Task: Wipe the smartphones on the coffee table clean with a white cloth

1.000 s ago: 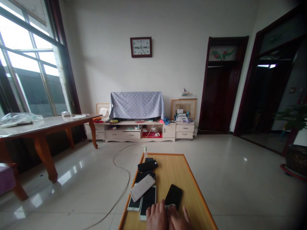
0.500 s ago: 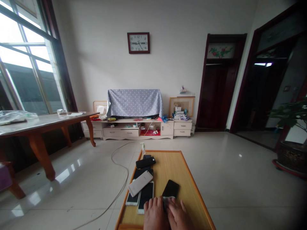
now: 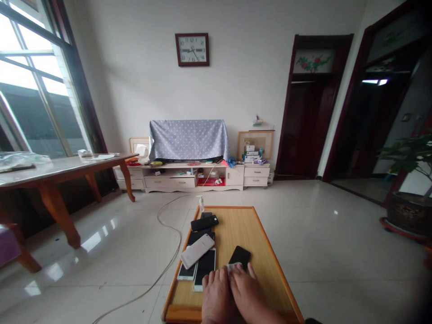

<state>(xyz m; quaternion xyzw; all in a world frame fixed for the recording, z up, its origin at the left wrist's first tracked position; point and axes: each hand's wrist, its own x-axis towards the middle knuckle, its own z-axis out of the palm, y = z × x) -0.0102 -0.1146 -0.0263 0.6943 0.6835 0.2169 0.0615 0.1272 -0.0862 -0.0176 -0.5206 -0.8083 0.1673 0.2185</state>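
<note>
My right hand (image 3: 248, 292) presses flat, fingers together, on a small white cloth (image 3: 232, 268) at the near end of the black phone (image 3: 240, 257). My left hand (image 3: 216, 294) lies flat beside it on the wooden table (image 3: 263, 252). I judge the phone light, stiff, slick, fragile glass; best gripped by its long edges.

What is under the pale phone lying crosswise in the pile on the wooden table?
The pale phone lies across two dark-screened phones and another black phone behind. How many more it covers cannot be seen.
</note>
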